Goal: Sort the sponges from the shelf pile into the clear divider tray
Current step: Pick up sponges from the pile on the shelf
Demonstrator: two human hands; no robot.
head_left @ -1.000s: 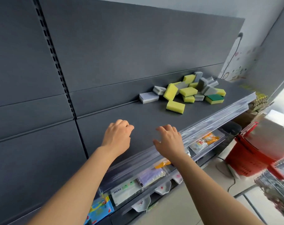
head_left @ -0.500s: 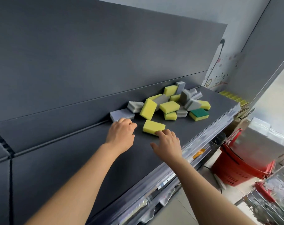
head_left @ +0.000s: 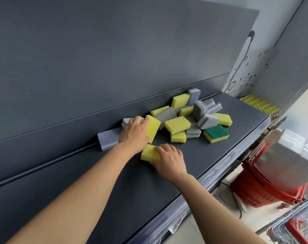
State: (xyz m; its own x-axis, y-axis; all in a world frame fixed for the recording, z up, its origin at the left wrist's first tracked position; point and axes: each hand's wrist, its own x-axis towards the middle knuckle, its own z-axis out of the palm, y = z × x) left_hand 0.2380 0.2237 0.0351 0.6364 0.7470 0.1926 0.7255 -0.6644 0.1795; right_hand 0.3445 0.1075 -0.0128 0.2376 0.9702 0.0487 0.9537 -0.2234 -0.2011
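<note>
The dark grey shelf [head_left: 211, 161] carries the pile of yellow and grey foam sponges [head_left: 199, 118]. The left hand [head_left: 134, 133] clasps a tilted yellow sponge [head_left: 153, 126], and the right hand [head_left: 170, 160] clasps a flat yellow sponge [head_left: 148, 153]. Best to lift straight up without nudging neighbours. The divider tray is unseen.

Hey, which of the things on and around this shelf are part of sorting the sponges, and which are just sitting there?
Job:
sponge pile
flat yellow sponge under right hand
tilted yellow sponge in left hand
long grey sponge
Divider tray not in view.

Lying about:
red basket
yellow ridged stack beyond the shelf
</note>
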